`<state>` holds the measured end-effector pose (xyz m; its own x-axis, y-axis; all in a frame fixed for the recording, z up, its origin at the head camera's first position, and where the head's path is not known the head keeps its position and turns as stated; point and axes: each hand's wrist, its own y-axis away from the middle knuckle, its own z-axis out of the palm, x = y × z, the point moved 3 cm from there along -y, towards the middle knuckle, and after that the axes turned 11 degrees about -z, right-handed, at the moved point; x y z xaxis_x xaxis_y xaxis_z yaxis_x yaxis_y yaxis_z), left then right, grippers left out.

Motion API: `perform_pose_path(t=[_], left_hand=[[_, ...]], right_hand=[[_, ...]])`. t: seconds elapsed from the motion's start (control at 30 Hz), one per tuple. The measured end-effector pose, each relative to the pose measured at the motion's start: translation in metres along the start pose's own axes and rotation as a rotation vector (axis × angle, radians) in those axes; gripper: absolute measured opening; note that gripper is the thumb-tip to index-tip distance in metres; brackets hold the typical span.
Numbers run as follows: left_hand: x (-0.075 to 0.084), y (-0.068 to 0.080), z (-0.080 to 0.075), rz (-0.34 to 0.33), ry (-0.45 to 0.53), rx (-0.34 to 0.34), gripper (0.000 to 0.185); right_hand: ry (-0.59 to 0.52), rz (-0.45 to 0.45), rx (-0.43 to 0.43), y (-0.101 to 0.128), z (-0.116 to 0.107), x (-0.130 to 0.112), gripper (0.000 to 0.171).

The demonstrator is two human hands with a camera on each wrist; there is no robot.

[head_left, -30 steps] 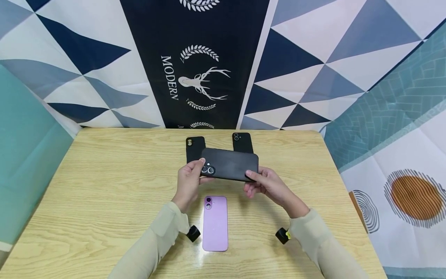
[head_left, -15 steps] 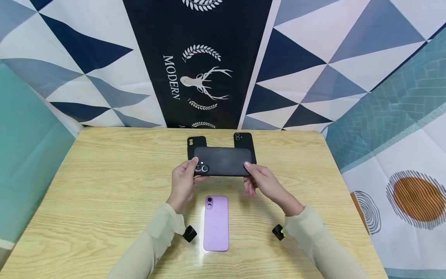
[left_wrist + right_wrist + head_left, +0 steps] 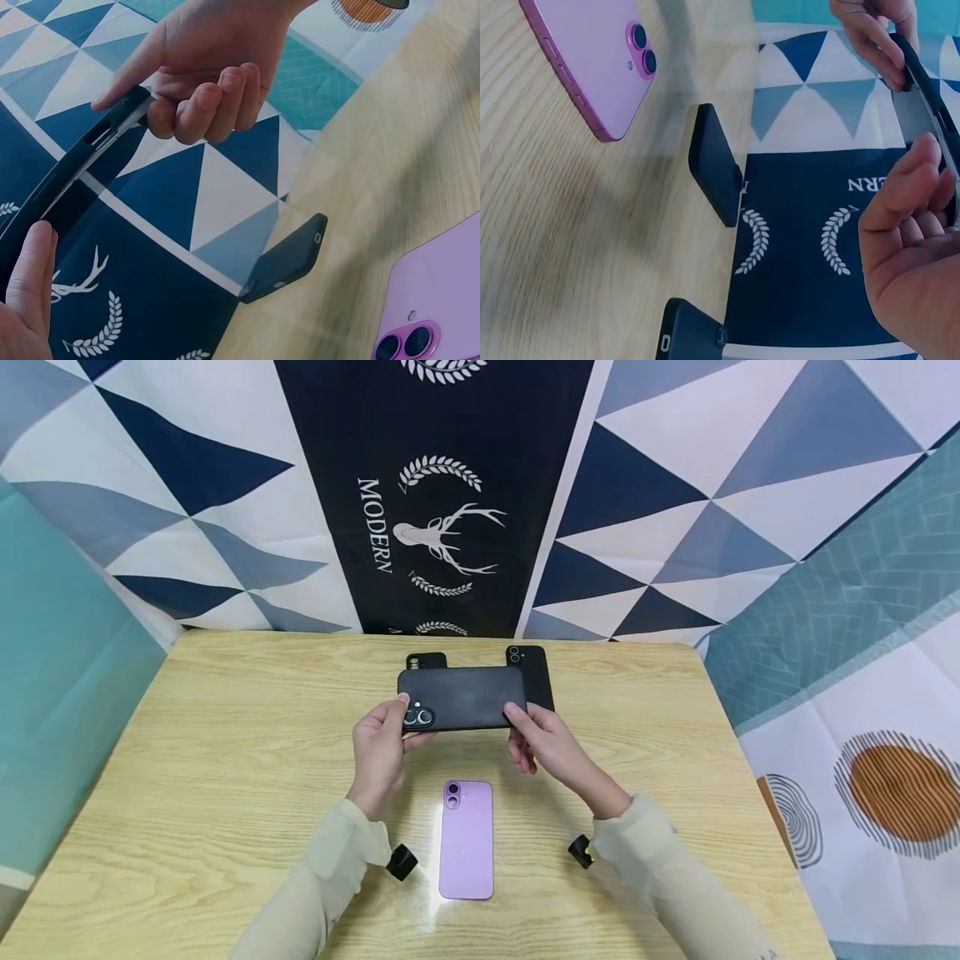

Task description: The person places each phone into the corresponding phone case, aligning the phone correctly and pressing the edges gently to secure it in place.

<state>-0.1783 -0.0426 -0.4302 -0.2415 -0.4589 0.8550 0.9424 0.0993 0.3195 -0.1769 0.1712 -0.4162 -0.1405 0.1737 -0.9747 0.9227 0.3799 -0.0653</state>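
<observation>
Both hands hold a black phone case (image 3: 461, 697) level above the table, its back and camera cutout facing up. My left hand (image 3: 408, 720) pinches the camera end, thumb on top. At the other end, my right hand (image 3: 517, 727) grips the case with the index finger along its edge. The left wrist view shows the case's thin edge (image 3: 82, 161) between my right hand's fingers (image 3: 202, 90) and my left thumb (image 3: 26, 277). A purple phone (image 3: 467, 839) lies face down on the wooden table (image 3: 225, 760), nearer to me than the hands.
Two more black cases (image 3: 426, 660) (image 3: 531, 672) lie at the table's far edge, partly hidden behind the held one. A patterned cloth backdrop (image 3: 435, 493) rises just behind them. Patterned cloth hangs to the right of the table (image 3: 847, 710).
Both hands have carried the black case a little to the left and farther from me. The purple phone has not moved.
</observation>
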Motion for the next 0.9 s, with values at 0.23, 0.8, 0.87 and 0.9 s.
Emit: perform_pose_path(t=[0.23, 0.8, 0.87, 0.9], left_hand=[[0.004, 0.003, 0.000, 0.012, 0.007, 0.002, 0.025], [0.007, 0.005, -0.001, 0.018, 0.003, -0.003, 0.024], [0.007, 0.005, -0.002, 0.012, 0.000, -0.001, 0.025], [0.007, 0.005, -0.003, 0.014, -0.001, 0.001, 0.026]], right_hand=[[0.035, -0.015, 0.131, -0.003, 0.005, 0.001, 0.057], [0.008, -0.046, 0.276, -0.006, 0.015, -0.004, 0.056], [-0.026, -0.054, 0.278, -0.006, 0.016, -0.003, 0.054], [-0.043, -0.056, 0.277, -0.006, 0.016, -0.002, 0.054]])
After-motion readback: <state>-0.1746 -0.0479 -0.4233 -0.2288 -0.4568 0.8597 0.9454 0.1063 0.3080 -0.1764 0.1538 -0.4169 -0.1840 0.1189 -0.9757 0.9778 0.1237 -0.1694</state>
